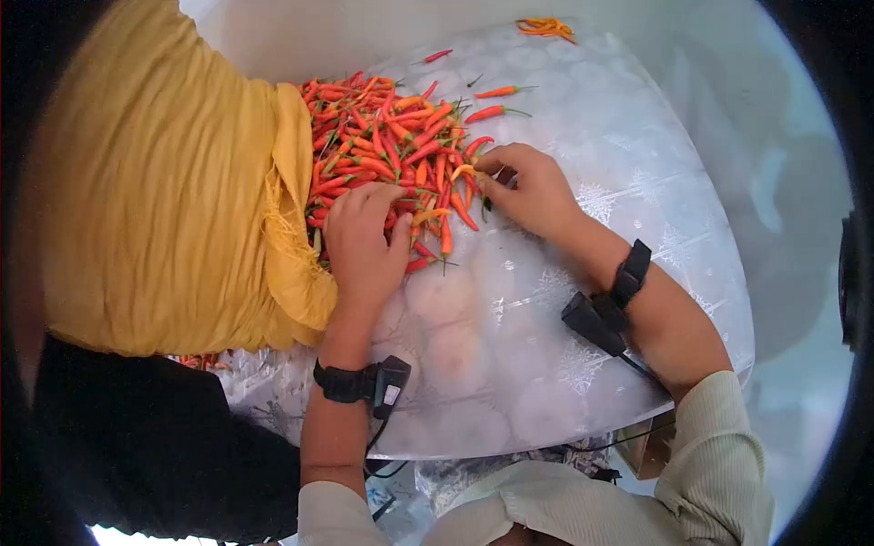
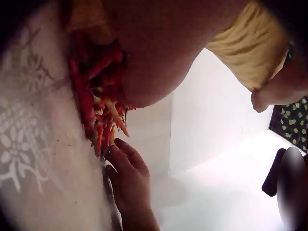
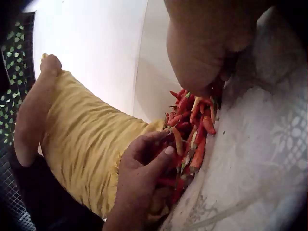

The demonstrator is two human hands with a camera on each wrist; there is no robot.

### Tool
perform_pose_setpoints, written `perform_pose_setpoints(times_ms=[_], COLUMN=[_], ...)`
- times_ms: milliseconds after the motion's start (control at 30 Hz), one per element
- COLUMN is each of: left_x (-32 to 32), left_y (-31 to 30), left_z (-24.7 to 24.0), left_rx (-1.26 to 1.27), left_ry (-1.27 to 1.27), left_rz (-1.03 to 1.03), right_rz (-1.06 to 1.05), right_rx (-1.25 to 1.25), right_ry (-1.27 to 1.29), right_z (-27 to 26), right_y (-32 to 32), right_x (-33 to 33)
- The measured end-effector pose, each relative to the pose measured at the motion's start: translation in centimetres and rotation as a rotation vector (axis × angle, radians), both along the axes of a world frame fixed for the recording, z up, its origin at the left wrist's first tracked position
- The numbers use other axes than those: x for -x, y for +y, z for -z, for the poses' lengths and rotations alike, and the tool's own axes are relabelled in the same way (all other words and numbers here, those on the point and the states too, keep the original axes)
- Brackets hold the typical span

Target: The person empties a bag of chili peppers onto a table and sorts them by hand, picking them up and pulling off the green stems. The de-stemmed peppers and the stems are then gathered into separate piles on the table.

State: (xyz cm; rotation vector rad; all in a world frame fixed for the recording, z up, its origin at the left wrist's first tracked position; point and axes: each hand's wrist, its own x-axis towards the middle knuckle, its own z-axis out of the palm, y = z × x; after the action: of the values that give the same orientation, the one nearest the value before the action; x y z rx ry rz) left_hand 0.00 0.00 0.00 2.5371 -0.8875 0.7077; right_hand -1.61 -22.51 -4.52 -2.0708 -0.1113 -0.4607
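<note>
A heap of red and orange chili peppers [image 1: 387, 136] lies on a table under a clear patterned cover [image 1: 555, 300]. My left hand [image 1: 364, 241] rests at the heap's near side, palm down. An orange chili pepper [image 3: 177, 140] sits at its thumb and forefinger in the right wrist view. My right hand [image 1: 533, 191] is at the heap's right edge, pinching a small yellow-orange chili pepper [image 1: 462, 171] between thumb and forefinger. In the left wrist view the right hand [image 2: 129, 175] is low beside the peppers.
A person in yellow cloth [image 1: 173, 200] and black clothing sits close on the left, against the heap. Loose chili peppers [image 1: 496, 112] lie right of the heap. A small group of orange peppers [image 1: 546, 29] is at the far edge. Cables hang from both wrist cameras.
</note>
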Motion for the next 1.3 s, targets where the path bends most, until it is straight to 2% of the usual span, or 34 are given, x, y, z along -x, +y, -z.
perform_pose_setpoints(times_ms=[167,267,367,467,667,867,967,1067,1300], left_x=[-0.3,0.1,1.0,1.8,3.5,2.6,2.2,1.7,1.9], left_y=[0.9,0.3,-0.2,-1.7,-2.7,-2.4,-2.1,-2.0,-1.9], left_z=[1.2,2.0,1.7,2.0,0.8,2.1,2.9,3.3,3.0], left_rx=[0.237,0.235,0.308,0.809,0.994,1.048,1.080,1.036,1.051], left_ry=[0.003,-0.071,0.052,0.330,0.772,0.811,0.837,0.795,0.890], left_rz=[0.089,0.138,0.181,0.360,0.359,0.360,0.394,0.423,0.367], right_rz=[0.011,0.023,0.008,0.004,-0.069,-0.202,-0.206,-0.198,-0.224], right_rx=[-0.157,-0.060,0.017,-0.048,-0.185,-0.152,-0.136,-0.120,-0.085], right_ry=[-0.001,0.016,0.026,0.007,-0.067,-0.103,-0.010,-0.047,-0.051], right_z=[0.4,0.3,0.3,0.3,-0.5,-1.4,-1.3,-0.8,-0.6], right_y=[0.9,0.9,0.7,0.7,1.3,2.2,2.4,2.2,2.1], right_x=[-0.5,-0.4,-0.6,-0.8,-0.1,0.8,0.9,0.6,0.4])
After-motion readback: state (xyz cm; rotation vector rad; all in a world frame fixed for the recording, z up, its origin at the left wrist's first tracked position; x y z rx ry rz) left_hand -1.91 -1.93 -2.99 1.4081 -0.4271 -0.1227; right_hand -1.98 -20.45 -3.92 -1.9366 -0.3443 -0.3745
